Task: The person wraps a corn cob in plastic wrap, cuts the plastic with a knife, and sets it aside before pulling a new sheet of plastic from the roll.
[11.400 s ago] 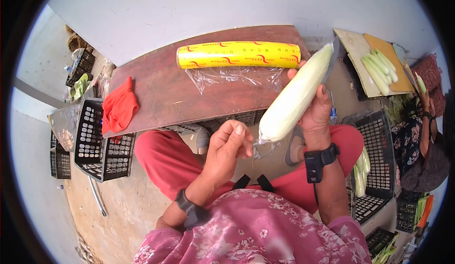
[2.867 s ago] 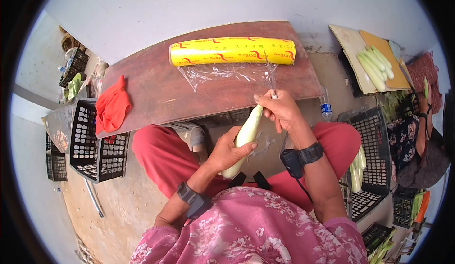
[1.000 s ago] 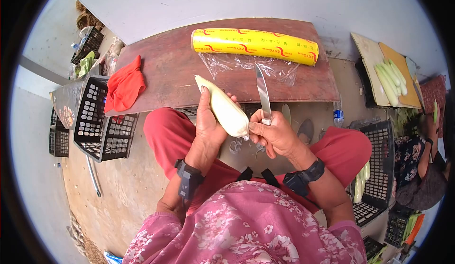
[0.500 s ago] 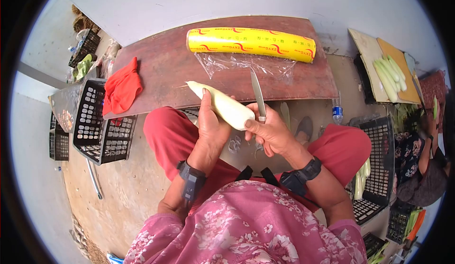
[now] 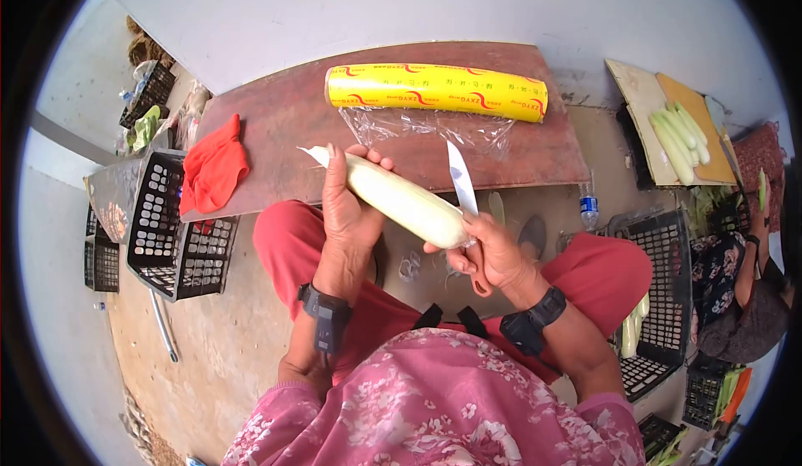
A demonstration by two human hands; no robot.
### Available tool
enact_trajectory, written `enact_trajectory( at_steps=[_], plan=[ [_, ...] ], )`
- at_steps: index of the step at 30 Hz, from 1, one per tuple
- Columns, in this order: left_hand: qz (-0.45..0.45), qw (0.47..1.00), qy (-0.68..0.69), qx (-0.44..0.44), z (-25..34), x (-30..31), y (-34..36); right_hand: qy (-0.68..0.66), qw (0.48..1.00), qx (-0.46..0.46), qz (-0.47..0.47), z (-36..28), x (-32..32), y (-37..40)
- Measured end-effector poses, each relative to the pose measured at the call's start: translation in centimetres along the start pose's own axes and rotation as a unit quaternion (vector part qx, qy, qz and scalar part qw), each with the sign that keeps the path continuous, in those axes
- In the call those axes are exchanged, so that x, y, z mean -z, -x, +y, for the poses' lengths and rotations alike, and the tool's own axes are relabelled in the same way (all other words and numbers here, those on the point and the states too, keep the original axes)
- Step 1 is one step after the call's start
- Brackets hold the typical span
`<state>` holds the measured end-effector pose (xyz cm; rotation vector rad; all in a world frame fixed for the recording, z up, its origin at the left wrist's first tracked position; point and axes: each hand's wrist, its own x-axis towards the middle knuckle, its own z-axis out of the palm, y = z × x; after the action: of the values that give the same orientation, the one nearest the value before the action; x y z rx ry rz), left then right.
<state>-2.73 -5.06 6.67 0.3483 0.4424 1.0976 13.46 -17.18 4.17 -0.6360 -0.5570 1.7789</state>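
Note:
A long pale vegetable (image 5: 405, 203) lies slanted between my hands, its thin tip pointing up and left. My left hand (image 5: 349, 203) is wrapped round its upper part, thumb on the near side and fingertips showing behind. My right hand (image 5: 493, 253) grips a knife (image 5: 462, 178) with its blade pointing up, and the fingers of that hand also touch the vegetable's thick lower end. On the reddish-brown table (image 5: 284, 94) beyond lies a yellow roll of plastic film (image 5: 439, 90), a clear loose sheet hanging from it.
A red cloth (image 5: 215, 165) lies on the table's left end, beside black crates (image 5: 205, 257). At the right stand a water bottle (image 5: 589, 207), a black crate (image 5: 660, 299) and a board with pale vegetables (image 5: 681, 140). Another person (image 5: 735, 282) is at the far right.
The vegetable has turned in my hands and lies slightly lower. My left hand has moved left along it, its fingers now showing over the far side. My right hand and the knife have shifted right and down.

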Motion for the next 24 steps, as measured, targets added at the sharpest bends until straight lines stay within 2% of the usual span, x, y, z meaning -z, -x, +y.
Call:
enact_trajectory(
  at_steps=[2, 6, 10, 13, 15, 19, 22, 24],
  plan=[
    [-0.074, 0.997, 0.015, 0.000, 0.6, -0.3, -0.2, 0.005, 1.000, 0.004, -0.019, 0.0, 0.1, 0.2],
    [-0.074, 0.997, 0.010, -0.006, 0.9, -1.4, -0.3, 0.037, 0.999, 0.024, 0.002, -0.3, -0.5, 0.6],
    [-0.031, 0.999, -0.002, -0.018, 0.8, -1.9, -0.3, 0.132, 0.983, 0.117, 0.060, -0.5, -0.2, 0.8],
    [-0.012, 1.000, -0.006, -0.027, 0.7, -2.2, -0.2, 0.316, 0.940, 0.109, 0.070, -1.9, -1.3, 1.5],
    [-0.021, 0.999, -0.007, -0.030, 0.8, -2.3, -0.3, 0.317, 0.934, 0.132, 0.098, -1.9, -2.2, 1.8],
    [0.019, 0.999, 0.006, -0.032, 0.6, -2.1, -0.7, 0.328, 0.913, 0.220, 0.100, -0.3, -1.5, 0.9],
    [0.073, 0.997, -0.003, -0.035, 0.5, -2.1, -0.8, 0.411, 0.873, 0.234, 0.118, -0.5, -1.4, 0.9],
    [0.107, 0.994, -0.011, -0.030, 0.4, -1.6, -1.1, 0.545, 0.774, 0.302, 0.116, -0.7, -1.0, 0.7]
  ],
)
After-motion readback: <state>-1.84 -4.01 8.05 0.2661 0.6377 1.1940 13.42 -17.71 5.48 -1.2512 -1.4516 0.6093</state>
